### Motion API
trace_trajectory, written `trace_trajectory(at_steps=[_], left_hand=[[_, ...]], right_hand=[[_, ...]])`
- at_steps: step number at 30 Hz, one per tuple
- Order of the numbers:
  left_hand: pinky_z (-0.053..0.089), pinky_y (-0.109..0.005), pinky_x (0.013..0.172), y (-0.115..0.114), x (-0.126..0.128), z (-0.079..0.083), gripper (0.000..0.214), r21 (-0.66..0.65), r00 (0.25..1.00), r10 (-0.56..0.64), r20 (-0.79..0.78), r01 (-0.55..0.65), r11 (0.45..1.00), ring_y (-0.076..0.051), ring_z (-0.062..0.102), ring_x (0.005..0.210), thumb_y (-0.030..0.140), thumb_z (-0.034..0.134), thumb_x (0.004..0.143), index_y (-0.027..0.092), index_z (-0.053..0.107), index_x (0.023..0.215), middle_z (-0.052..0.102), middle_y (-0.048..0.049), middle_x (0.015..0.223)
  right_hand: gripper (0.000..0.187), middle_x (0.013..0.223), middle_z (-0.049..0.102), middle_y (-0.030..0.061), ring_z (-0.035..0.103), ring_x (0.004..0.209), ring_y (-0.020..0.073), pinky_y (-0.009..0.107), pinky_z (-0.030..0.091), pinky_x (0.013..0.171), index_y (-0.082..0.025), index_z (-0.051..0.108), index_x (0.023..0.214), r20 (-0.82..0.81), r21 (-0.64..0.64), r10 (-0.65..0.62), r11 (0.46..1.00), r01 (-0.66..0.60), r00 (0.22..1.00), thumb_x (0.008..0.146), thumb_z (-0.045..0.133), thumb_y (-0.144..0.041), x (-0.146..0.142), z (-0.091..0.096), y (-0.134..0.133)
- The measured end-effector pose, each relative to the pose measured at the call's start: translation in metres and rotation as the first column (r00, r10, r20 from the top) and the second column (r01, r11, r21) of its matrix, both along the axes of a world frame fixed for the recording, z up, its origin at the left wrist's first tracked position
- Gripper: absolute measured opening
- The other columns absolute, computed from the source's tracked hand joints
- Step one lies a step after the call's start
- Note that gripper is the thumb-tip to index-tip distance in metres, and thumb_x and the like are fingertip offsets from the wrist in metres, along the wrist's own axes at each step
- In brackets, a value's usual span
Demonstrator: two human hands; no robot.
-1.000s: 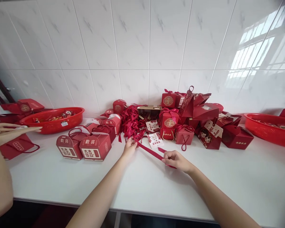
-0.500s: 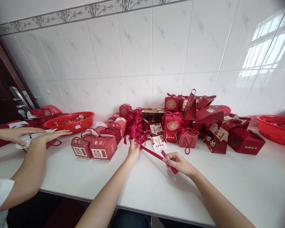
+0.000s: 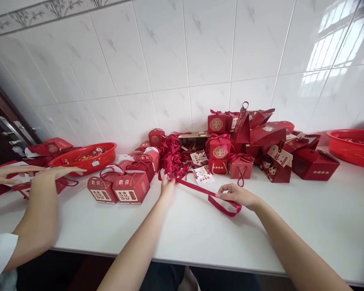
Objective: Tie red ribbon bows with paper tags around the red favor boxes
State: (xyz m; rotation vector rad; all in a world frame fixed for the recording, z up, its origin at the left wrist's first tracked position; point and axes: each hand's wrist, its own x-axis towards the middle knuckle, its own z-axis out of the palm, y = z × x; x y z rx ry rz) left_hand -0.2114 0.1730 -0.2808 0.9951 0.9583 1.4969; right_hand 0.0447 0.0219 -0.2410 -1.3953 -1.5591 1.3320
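"Where is the ribbon [image 3: 197, 187] running?"
"From the left hand [image 3: 167, 186], which is pinching it, to the right hand [image 3: 238, 196], also pinching; a loop [image 3: 229, 214] is dangling below."
"What's lying nearby?"
"A heap [image 3: 172, 155] of ribbons is sitting just beyond the left hand; boxes [image 3: 130, 190] are standing to its left on the surface [image 3: 218, 246]."

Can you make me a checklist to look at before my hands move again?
1. Left hand has the ribbon: ok, pinched beside the ribbon pile.
2. Right hand has it too: ok, held in the fingertips.
3. Ribbon straight between your hands: ok.
4. Ribbon straight past your right hand: not ok, it curls in a loop.
5. Ribbon free of the pile: cannot tell, your left hand hides that spot.
6. Other person's hands apart from yours: ok, over at the left.
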Motion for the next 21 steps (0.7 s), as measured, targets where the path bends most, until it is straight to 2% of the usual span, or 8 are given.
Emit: trace_trajectory(at_steps=[3, 5, 7, 9, 11, 14, 16, 21], left_hand=[[0.05, -0.023, 0.067, 0.002, 0.003, 0.004, 0.034, 0.038, 1.0, -0.003, -0.013, 0.004, 0.999, -0.01, 0.057, 0.068, 0.006, 0.063, 0.068, 0.02, 0.055, 0.099, 0.054, 0.0018, 0.08], [0.05, -0.023, 0.068, 0.001, 0.005, 0.006, 0.032, 0.07, 0.999, -0.009, -0.043, 0.012, 0.997, -0.011, 0.059, 0.071, 0.009, 0.06, 0.071, 0.02, 0.054, 0.1, 0.056, 0.0, 0.085], [0.05, -0.024, 0.069, -0.002, 0.008, 0.006, 0.031, 0.093, 0.996, -0.017, -0.091, 0.026, 0.995, -0.011, 0.059, 0.069, 0.01, 0.06, 0.073, 0.02, 0.055, 0.102, 0.056, -0.0006, 0.087], [0.049, -0.024, 0.069, -0.006, 0.01, 0.005, 0.037, 0.105, 0.988, -0.025, -0.15, 0.041, 0.994, -0.011, 0.059, 0.065, 0.009, 0.062, 0.072, 0.019, 0.055, 0.106, 0.055, 0.0003, 0.084], [0.049, -0.023, 0.067, -0.011, 0.011, 0.004, 0.047, 0.115, 0.978, -0.034, -0.208, 0.059, 0.992, -0.011, 0.059, 0.063, 0.007, 0.064, 0.07, 0.02, 0.054, 0.113, 0.054, 0.0014, 0.081], [0.048, -0.023, 0.066, -0.016, 0.009, 0.003, 0.057, 0.124, 0.958, -0.047, -0.283, 0.085, 0.989, -0.011, 0.06, 0.061, 0.004, 0.064, 0.068, 0.021, 0.052, 0.121, 0.054, 0.0025, 0.079], [0.047, -0.024, 0.064, -0.017, 0.007, 0.003, 0.058, 0.117, 0.943, -0.054, -0.329, 0.097, 0.988, -0.011, 0.06, 0.057, 0.002, 0.063, 0.066, 0.02, 0.053, 0.121, 0.054, 0.0032, 0.077], [0.047, -0.026, 0.064, -0.014, 0.002, 0.001, 0.058, 0.096, 0.904, -0.06, -0.424, 0.111, 0.989, -0.012, 0.059, 0.054, 0.0, 0.062, 0.064, 0.018, 0.056, 0.119, 0.054, 0.0037, 0.073]], right_hand=[[0.04, 0.046, 0.042, -0.0053, 0.03, 0.042, 0.0057, 0.022, 0.019, 0.042, -0.014, 0.062, 0.071, 0.0, -0.024, 0.074, 0.997, -0.074, 0.997, 0.07, 0.072, -0.053, 0.011, -0.002, -0.002], [0.036, 0.044, 0.042, -0.0046, 0.03, 0.042, 0.006, 0.022, 0.021, 0.043, -0.014, 0.064, 0.067, -0.106, -0.006, 0.139, 0.99, -0.14, 0.985, 0.07, 0.072, -0.048, 0.019, -0.004, -0.005], [0.033, 0.045, 0.044, -0.0036, 0.035, 0.044, 0.0081, 0.024, 0.027, 0.046, -0.015, 0.064, 0.066, -0.231, 0.039, 0.141, 0.99, -0.136, 0.963, 0.069, 0.072, -0.047, 0.026, -0.006, -0.008], [0.035, 0.052, 0.047, -0.0011, 0.046, 0.054, 0.0129, 0.028, 0.037, 0.055, -0.017, 0.061, 0.061, -0.325, 0.095, 0.099, 0.993, -0.071, 0.94, 0.066, 0.072, -0.05, 0.03, -0.008, -0.009], [0.042, 0.056, 0.047, 0.0004, 0.052, 0.063, 0.0167, 0.033, 0.042, 0.066, -0.019, 0.052, 0.054, -0.392, 0.145, 0.048, 0.989, 0.011, 0.919, 0.064, 0.07, -0.055, 0.033, -0.01, -0.009], [0.049, 0.057, 0.038, -0.0011, 0.046, 0.061, 0.0159, 0.037, 0.043, 0.07, -0.021, 0.038, 0.05, -0.487, 0.198, -0.031, 0.969, 0.145, 0.873, 0.066, 0.064, -0.06, 0.038, -0.014, -0.007], [0.048, 0.058, 0.034, -0.0017, 0.043, 0.061, 0.0149, 0.036, 0.042, 0.069, -0.021, 0.034, 0.052, -0.544, 0.211, -0.075, 0.952, 0.223, 0.836, 0.069, 0.062, -0.057, 0.041, -0.016, -0.006], [0.046, 0.058, 0.03, -0.0029, 0.038, 0.057, 0.0125, 0.033, 0.04, 0.065, -0.021, 0.032, 0.056, -0.649, 0.164, -0.13, 0.938, 0.305, 0.749, 0.076, 0.061, -0.05, 0.05, -0.018, -0.01]])
